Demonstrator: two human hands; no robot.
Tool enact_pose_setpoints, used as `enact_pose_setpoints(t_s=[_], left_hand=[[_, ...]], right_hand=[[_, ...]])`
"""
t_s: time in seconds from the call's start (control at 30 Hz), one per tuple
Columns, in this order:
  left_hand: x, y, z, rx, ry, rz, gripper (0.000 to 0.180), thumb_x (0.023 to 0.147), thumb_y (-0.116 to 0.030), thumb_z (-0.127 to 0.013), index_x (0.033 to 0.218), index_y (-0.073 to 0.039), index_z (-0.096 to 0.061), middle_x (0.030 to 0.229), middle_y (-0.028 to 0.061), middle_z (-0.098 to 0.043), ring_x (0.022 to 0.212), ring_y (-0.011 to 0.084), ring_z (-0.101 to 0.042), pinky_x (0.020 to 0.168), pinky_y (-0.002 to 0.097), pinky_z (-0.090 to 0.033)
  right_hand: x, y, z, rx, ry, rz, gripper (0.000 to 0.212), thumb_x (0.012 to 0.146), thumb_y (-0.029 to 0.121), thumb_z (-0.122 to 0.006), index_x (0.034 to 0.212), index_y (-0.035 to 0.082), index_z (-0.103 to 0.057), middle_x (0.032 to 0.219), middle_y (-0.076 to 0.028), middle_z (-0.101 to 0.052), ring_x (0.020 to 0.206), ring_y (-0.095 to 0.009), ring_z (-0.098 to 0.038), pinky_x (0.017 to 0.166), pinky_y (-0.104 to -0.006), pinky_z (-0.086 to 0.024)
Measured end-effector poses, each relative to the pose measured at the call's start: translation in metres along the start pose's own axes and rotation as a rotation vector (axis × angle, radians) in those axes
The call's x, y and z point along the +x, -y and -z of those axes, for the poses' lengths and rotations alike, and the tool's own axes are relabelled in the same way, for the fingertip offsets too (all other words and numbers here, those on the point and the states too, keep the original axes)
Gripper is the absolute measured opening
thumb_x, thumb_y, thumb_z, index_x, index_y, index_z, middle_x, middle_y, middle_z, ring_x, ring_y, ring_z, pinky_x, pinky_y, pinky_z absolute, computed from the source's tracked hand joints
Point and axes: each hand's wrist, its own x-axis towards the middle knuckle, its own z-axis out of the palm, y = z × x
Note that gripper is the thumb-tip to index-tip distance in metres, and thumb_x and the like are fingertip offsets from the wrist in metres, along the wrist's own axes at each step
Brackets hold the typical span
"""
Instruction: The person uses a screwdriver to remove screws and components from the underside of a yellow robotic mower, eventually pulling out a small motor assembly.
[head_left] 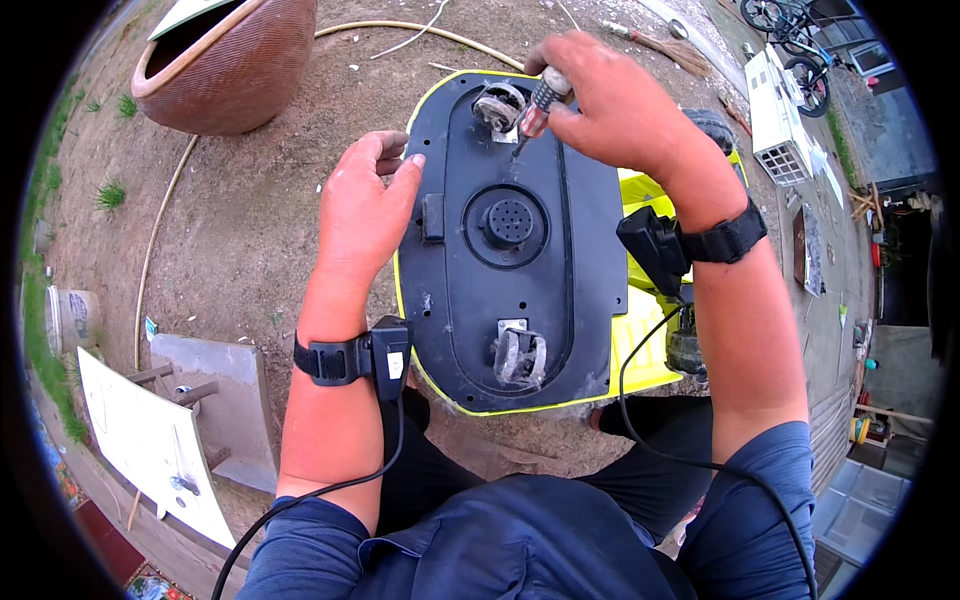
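Note:
An upturned ride-on toy with a black underside panel (592, 260) and a yellow-green rim lies before me. My right hand (625, 105) grips the handle of a screwdriver (537, 112), whose shaft slants down to the panel near the far caster (497, 106). Whether the tip sits in a screw is too small to tell. At the panel's left edge, my left hand (365, 205) has its thumb apart from slightly bent fingers and holds nothing. A round perforated cap (508, 222) is in the panel's middle, and a near caster (520, 357) is at its front end.
Dark wheels (686, 345) stick out on the toy's right side. A large brown ribbed pot (235, 75) stands far left, with a hose (160, 230) running past it. A white board (150, 440) leans at the near left. A broom (665, 48) lies far right.

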Motion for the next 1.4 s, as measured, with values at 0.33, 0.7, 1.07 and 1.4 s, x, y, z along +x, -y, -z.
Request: enact_pose_setpoints(t_s=[0.33,0.7,1.07,1.4], left_hand=[[-0.003,-0.003,0.0,-0.035,0.019,0.005,0.035,0.097,-0.015,-0.073,0.125,0.004,-0.068,0.114,0.0168,-0.076,0.103,0.0208,-0.073,0.093,0.0349,-0.057],[-0.004,-0.005,0.002,-0.01,0.021,0.027,0.033,0.097,-0.015,-0.073,0.125,0.003,-0.069,0.114,0.0141,-0.076,0.102,0.0179,-0.072,0.092,0.0331,-0.056],[-0.012,-0.011,0.011,-0.055,-0.052,0.016,0.033,0.098,-0.014,-0.073,0.126,0.003,-0.068,0.114,0.0138,-0.075,0.103,0.0175,-0.072,0.091,0.0322,-0.057],[-0.014,-0.006,0.007,0.0,-0.05,-0.002,0.033,0.099,-0.016,-0.072,0.127,0.002,-0.069,0.114,0.0124,-0.075,0.103,0.0158,-0.07,0.091,0.0314,-0.057]], right_hand=[[0.002,0.008,-0.004,0.068,0.033,-0.137,0.033,0.086,0.024,-0.078,0.113,0.01,-0.066,0.109,-0.018,-0.072,0.102,-0.041,-0.068,0.087,-0.048,-0.054],[-0.018,0.02,0.033,0.071,-0.106,0.003,0.038,0.085,0.029,-0.081,0.109,0.002,-0.069,0.1,-0.021,-0.071,0.093,-0.039,-0.07,0.081,-0.0443,-0.056],[-0.125,0.056,0.065,0.284,-0.133,-0.075,0.033,0.081,0.002,-0.074,0.112,0.001,-0.063,0.1,-0.013,-0.067,0.092,-0.024,-0.069,0.081,-0.0341,-0.055],[-0.158,0.081,0.052,0.353,-0.044,-0.114,0.039,0.069,0.001,-0.081,0.104,0.008,-0.064,0.099,-0.014,-0.071,0.085,-0.028,-0.073,0.073,-0.0371,-0.059]])
